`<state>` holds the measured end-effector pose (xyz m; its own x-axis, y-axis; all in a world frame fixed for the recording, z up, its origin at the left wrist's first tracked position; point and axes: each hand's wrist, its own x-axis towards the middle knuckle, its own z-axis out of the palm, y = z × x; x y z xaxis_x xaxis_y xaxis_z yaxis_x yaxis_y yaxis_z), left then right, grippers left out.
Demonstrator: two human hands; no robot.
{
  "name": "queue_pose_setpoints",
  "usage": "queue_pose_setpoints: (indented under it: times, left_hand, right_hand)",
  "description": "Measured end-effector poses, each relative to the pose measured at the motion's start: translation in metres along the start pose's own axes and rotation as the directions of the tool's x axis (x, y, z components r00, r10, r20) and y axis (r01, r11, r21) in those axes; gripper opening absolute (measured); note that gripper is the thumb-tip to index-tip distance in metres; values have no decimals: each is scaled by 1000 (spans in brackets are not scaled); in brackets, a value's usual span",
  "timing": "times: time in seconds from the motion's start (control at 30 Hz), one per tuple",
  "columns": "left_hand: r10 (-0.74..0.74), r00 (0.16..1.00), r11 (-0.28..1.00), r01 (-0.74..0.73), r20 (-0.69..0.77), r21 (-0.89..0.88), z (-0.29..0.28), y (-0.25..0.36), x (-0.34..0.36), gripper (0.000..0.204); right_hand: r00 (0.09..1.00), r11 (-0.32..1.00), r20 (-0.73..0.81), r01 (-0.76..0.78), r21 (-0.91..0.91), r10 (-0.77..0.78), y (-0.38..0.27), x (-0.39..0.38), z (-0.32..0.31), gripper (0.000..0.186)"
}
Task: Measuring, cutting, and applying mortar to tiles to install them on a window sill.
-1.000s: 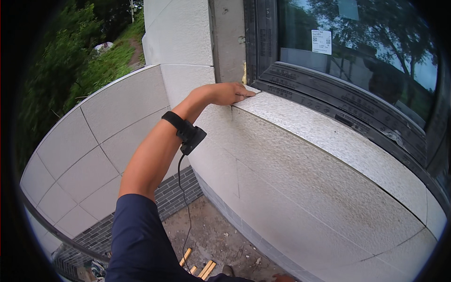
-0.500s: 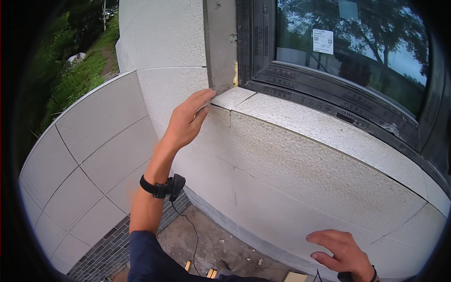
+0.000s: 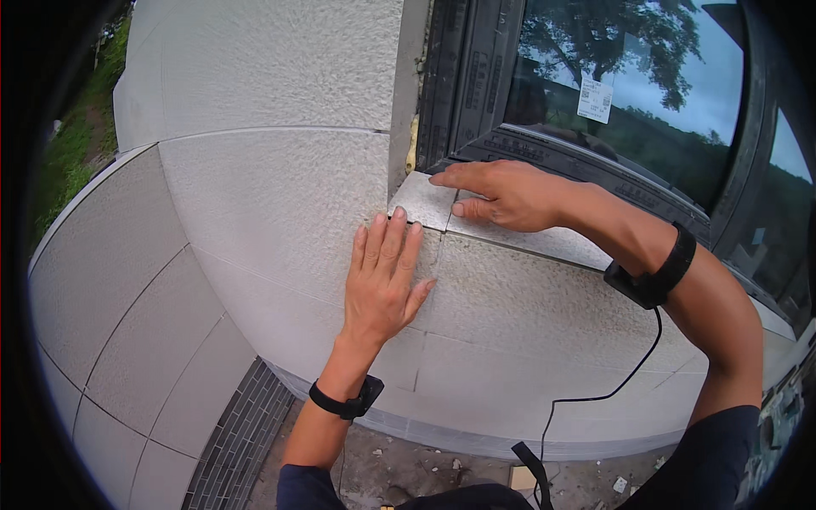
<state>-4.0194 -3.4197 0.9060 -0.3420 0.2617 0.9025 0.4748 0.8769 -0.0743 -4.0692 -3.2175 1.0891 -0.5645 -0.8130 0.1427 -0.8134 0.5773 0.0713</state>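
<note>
My left hand [image 3: 383, 276] lies flat with fingers stretched up against the textured light wall tile [image 3: 280, 191], its fingertips at the edge of the window sill. My right hand [image 3: 501, 194] reaches in from the right, fingers extended over the small end piece of the sill [image 3: 418, 201], index finger and thumb apart and touching its top. A joint divides this short piece from the long sill tile [image 3: 565, 244], partly covered by my right hand and forearm. Neither hand holds anything. Black bands sit on both wrists.
The dark window frame [image 3: 489, 85] rises behind the sill around reflecting glass [image 3: 633, 93] with a white label. Yellow foam [image 3: 413, 144] shows in the gap at its left. Below are small grey bricks [image 3: 229, 442] and a debris-strewn ground [image 3: 408, 463]. A black cable [image 3: 595, 398] hangs from my right wristband.
My right hand has come up from the lower right onto the sill's end piece. My left hand has shifted from the sill corner down onto the wall face. The view has turned somewhat.
</note>
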Motion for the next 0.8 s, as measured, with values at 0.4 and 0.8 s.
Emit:
queue_pose_setpoints:
  times: [0.4,0.8]
  left_hand:
    - [20,998,1000,-21,-51,-3,12,-13,-3,62]
    - [5,999,1000,-6,-51,-7,12,-13,-2,58]
  right_hand:
    - [990,997,131,-61,49,54,6,39,24,60]
    - [974,993,198,-113,-14,114,7,41,19,63]
